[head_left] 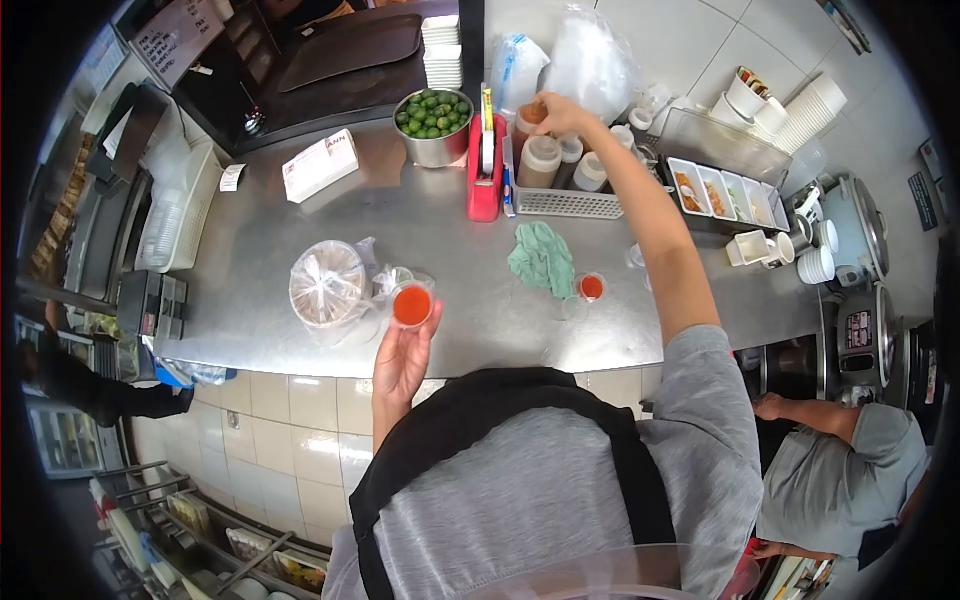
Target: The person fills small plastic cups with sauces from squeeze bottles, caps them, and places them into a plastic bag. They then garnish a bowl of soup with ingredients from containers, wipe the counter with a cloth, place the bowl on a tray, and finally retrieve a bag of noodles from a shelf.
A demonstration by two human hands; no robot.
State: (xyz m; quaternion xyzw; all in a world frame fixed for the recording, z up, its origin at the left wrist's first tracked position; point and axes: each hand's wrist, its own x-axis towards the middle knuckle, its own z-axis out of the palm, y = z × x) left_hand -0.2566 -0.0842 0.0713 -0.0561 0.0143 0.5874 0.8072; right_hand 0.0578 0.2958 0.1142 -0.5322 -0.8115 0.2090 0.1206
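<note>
My left hand [403, 358] is closed around a small clear sauce cup [412, 305] of red sauce, held up near the counter's front edge. Just left of it stands a round tub wrapped in a clear plastic bag [330, 285]. My right arm stretches to the back of the counter, where my right hand [565, 117] grips the top of a sauce bottle with orange-brown contents [527, 122]. That bottle is in a grey basket [570, 204] among several other squeeze bottles [540, 160]. A second cup of red sauce [591, 288] rests beside a crumpled green cloth [541, 258].
Left of the basket are a red tape dispenser [485, 170] and a metal pot of green limes [434, 150]. A white box [320, 165] lies further left. Divided condiment trays [725, 195] stand at right. A co-worker in grey [845, 480] is at my right.
</note>
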